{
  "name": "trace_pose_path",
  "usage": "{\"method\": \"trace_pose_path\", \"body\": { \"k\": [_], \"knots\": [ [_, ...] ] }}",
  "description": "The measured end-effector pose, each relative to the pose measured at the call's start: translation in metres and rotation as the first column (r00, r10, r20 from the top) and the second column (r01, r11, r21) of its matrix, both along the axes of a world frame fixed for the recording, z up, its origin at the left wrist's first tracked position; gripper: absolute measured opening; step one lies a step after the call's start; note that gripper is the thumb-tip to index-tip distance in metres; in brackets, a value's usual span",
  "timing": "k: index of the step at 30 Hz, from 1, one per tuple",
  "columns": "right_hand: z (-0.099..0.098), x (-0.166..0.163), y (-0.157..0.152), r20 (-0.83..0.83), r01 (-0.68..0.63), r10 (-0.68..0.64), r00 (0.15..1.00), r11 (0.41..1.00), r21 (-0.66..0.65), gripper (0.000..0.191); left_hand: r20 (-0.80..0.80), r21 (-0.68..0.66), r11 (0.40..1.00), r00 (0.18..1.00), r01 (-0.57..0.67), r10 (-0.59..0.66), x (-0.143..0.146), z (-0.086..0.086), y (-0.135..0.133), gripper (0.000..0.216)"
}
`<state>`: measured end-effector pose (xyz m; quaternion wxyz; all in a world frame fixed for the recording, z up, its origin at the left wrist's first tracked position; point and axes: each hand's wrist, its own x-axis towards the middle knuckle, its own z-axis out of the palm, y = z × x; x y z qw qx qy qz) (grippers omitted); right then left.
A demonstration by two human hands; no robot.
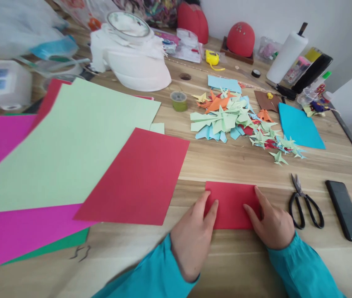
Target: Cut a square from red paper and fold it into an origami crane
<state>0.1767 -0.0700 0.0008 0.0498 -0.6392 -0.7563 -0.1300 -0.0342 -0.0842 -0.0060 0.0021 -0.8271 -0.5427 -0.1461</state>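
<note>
A folded red paper [230, 207] lies flat on the wooden table in front of me. My left hand [196, 227] holds down its left edge, thumb and index finger on top. At the right edge, my right hand [271, 221] grips it, index finger at the upper corner and thumb on the surface. The other fingers of both hands are mostly hidden. Just right of my right hand rest black-handled scissors [302, 203], blades slightly apart. A larger red sheet [141, 178] lies to the left, partly over a pale green sheet [79, 145].
Magenta sheets [5, 231] and a green sheet [51, 248] lie beneath at left. Folded paper stars [225, 118] are heaped behind, near a blue paper stack [301, 126] and a thread spool [178, 101]. A phone [346, 211] lies at right; a white cap [138, 62] sits farther back.
</note>
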Motion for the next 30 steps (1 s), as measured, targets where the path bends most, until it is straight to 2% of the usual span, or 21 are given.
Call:
{"method": "trace_pose_path", "body": {
  "k": [7,14,21,30],
  "knots": [
    [-0.0015,0.0004,-0.0003,-0.002,0.019,-0.019,1.0,1.0,-0.016,0.055,-0.06,-0.122,0.992,0.998,0.029,-0.037,-0.0013,0.005,0.0011,0.051],
    [0.0002,-0.0021,-0.001,-0.011,0.021,-0.022,1.0,0.999,-0.027,0.055,-0.079,-0.104,0.993,0.995,0.054,-0.062,-0.005,0.0027,0.0023,0.053],
    [0.0028,-0.0042,-0.0009,-0.02,0.013,-0.014,1.0,0.999,-0.037,0.056,-0.105,-0.143,0.988,0.992,0.056,-0.071,-0.0038,0.0064,0.0046,0.056],
    [0.0073,-0.0057,-0.0002,-0.006,0.009,-0.01,1.0,0.997,-0.077,0.054,-0.045,-0.182,0.982,0.997,0.051,-0.06,-0.0052,0.0074,0.006,0.055]
  ]
}}
